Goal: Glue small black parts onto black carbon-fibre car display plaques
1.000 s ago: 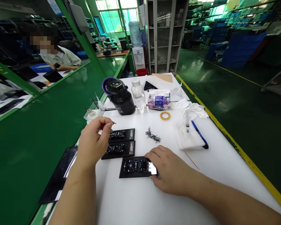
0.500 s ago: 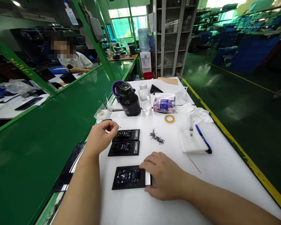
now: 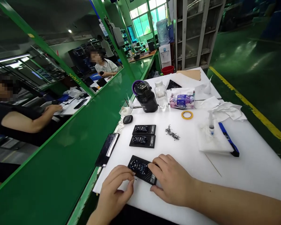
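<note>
A dark model car [image 3: 138, 167] is fixed on a black patterned base [image 3: 144, 178], which lies turned at an angle on the white table. My right hand [image 3: 172, 178] grips the base's right end, with fingers over the top edge and the thumb by the lower corner. At its left edge, my left hand [image 3: 117, 189] is closed in a pinch; a tiny black piece shows at the fingertips. Two similar model cars on bases, a nearer one [image 3: 140, 140] and a farther one [image 3: 142, 128], lie beyond. A small pile of black slivers [image 3: 172, 133] is to their right.
A black phone [image 3: 107, 149] and a black mouse-shaped object [image 3: 127, 119] lie along the left edge. Farther back are a dark bottle [image 3: 150, 101], a clear bottle [image 3: 161, 95] and yellow tape [image 3: 187, 115]. A blue cutter [image 3: 228, 139] lies at right. Co-workers sit beyond the green partition.
My left hand has come from beside the far model cars down to the near base. The near base has turned clockwise under my right hand. The view has swung left.
</note>
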Action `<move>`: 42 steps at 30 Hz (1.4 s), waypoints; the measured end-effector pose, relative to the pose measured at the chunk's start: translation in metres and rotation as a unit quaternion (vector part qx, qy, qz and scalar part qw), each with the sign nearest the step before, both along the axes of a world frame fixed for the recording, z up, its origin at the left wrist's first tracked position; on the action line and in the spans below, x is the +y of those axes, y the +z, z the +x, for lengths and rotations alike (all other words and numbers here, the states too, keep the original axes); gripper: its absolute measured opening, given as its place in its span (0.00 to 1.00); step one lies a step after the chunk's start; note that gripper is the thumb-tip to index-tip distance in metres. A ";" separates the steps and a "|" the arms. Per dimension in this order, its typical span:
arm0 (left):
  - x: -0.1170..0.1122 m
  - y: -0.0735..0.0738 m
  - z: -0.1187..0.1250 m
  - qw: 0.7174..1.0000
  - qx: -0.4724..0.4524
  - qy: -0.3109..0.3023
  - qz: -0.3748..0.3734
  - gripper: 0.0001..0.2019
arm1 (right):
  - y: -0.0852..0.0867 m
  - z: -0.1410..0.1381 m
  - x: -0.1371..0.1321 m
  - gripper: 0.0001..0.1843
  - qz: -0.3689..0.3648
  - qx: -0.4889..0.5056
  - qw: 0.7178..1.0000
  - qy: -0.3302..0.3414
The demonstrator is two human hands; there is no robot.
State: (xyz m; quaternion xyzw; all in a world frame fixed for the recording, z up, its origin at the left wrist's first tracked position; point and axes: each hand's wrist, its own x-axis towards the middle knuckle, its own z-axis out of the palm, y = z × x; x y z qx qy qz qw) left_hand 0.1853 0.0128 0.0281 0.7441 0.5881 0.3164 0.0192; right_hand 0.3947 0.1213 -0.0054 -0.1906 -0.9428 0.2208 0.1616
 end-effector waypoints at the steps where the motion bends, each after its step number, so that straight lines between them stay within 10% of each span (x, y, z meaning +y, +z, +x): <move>1: -0.001 -0.008 0.004 0.999 0.002 0.030 0.021 0.10 | 0.002 0.001 0.000 0.23 -0.001 -0.002 1.000 0.004; 19: 0.019 -0.038 0.018 0.995 0.017 0.093 0.011 0.10 | 0.005 0.006 0.005 0.24 -0.023 -0.001 0.999 0.035; 33: 0.029 -0.023 0.021 0.934 -0.151 0.259 -0.192 0.16 | -0.001 0.003 -0.007 0.27 0.144 -0.056 0.987 0.044; 42: 0.034 -0.021 0.015 0.913 -0.187 0.260 -0.255 0.19 | -0.001 0.004 -0.009 0.28 0.179 -0.084 0.979 0.055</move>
